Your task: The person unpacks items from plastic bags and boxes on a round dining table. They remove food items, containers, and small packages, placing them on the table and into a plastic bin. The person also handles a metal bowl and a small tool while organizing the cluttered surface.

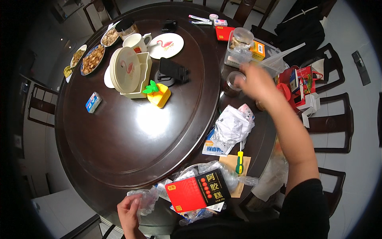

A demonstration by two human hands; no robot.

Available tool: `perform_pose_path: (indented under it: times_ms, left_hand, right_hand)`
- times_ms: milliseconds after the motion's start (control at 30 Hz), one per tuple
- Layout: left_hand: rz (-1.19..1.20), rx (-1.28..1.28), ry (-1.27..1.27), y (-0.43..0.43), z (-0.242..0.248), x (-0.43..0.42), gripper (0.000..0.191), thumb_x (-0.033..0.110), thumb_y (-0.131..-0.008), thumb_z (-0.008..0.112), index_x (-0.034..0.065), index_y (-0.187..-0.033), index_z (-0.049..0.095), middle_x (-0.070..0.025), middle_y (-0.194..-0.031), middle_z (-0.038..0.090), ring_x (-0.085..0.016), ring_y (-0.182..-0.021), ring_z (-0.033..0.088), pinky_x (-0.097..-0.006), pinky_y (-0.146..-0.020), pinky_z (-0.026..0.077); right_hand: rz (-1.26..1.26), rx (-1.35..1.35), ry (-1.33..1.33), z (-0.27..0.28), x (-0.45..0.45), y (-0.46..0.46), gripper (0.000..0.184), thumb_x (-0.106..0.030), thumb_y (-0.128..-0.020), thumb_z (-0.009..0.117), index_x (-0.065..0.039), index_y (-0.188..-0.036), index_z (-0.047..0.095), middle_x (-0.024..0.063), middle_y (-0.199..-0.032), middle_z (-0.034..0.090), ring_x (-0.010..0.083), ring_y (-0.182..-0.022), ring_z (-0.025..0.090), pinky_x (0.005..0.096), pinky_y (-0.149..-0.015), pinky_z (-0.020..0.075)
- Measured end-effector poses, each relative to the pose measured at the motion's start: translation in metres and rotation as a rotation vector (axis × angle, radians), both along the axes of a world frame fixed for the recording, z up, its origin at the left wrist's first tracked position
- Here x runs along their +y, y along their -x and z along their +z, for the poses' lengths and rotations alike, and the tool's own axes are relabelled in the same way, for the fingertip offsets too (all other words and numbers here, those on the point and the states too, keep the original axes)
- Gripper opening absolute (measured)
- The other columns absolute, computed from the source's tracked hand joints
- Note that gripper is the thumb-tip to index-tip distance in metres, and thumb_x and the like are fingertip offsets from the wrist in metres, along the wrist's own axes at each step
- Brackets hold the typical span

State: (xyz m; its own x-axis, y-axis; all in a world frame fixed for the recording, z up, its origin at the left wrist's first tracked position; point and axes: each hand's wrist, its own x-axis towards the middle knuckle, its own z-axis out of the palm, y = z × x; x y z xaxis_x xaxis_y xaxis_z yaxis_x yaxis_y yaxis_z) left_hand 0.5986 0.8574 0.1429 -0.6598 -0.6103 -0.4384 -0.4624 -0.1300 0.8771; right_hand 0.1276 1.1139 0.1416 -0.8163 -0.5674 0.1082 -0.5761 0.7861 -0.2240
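My left hand (129,209) is at the table's near edge, thumb and fingers pinching a crumpled transparent plastic bag (147,200). To its right lies a red and black flat box (197,191) bearing writing, on top of plastic wrappers and papers. My right hand (256,79) is blurred and reaches to the right side of the table. Its fingertips overlap the edge of a lidded jar (231,87) with dark contents; whether they touch it is unclear. Just beyond that hand stands a transparent plastic bin (231,58) holding a round-lidded jar (243,35) and an orange box (257,50).
A dark round turntable (119,134) carries a plate rack (146,68), a mug (135,41), a black phone stand (171,70) and a yellow container (159,95). Food dishes (93,59) stand at far left. A white plastic bag (232,125) and a screwdriver (239,162) lie at right.
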Motion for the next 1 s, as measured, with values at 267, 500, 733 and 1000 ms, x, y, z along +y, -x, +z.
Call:
perform_pose_path:
  times_ms: [267,500,733,1000]
  left_hand:
    - [-0.198,-0.173,0.022,-0.012,-0.005,-0.018,0.033,0.0,-0.078,0.063,-0.0008,-0.111,0.062,-0.005,-0.091,0.063,-0.012,-0.074,0.056,-0.0261,-0.069,0.045]
    - [-0.152,-0.257,1.079,-0.017,-0.016,-0.007,0.035,0.004,-0.076,0.067,0.005,-0.111,0.063,-0.0164,-0.106,0.06,-0.034,-0.102,0.056,-0.0377,-0.092,0.043]
    - [-0.145,0.603,-0.888,0.013,0.017,0.04,0.092,0.07,-0.083,0.044,0.0036,-0.144,0.026,-0.0219,-0.134,0.047,-0.03,-0.119,0.052,-0.0439,-0.1,0.04]
    - [0.222,0.615,-0.462,-0.048,0.028,0.036,0.066,-0.002,-0.075,0.07,0.0042,-0.135,0.042,-0.0073,-0.12,0.055,-0.022,-0.117,0.051,-0.035,-0.1,0.041]
  right_hand:
    - [-0.288,-0.589,0.116,-0.045,0.066,-0.104,0.051,-0.018,-0.061,0.083,-0.003,-0.106,0.063,0.0183,-0.099,0.065,0.0309,-0.094,0.063,0.0369,-0.083,0.0487]
    - [0.087,-0.41,0.75,0.014,0.054,-0.163,0.036,0.009,-0.067,0.066,-0.004,-0.1,0.068,0.0054,-0.084,0.056,0.0158,-0.08,0.055,0.0256,-0.073,0.0441]
    - [0.855,-0.181,0.758,0.057,-0.026,-0.296,0.026,0.003,-0.064,0.066,-0.01,-0.086,0.069,0.0056,-0.097,0.058,0.0263,-0.102,0.057,0.0427,-0.093,0.0418]
    - [0.276,-0.586,1.004,0.047,-0.043,-0.375,0.025,0.0,-0.075,0.061,-0.004,-0.099,0.067,0.011,-0.103,0.061,0.0242,-0.104,0.055,0.0343,-0.092,0.0416]
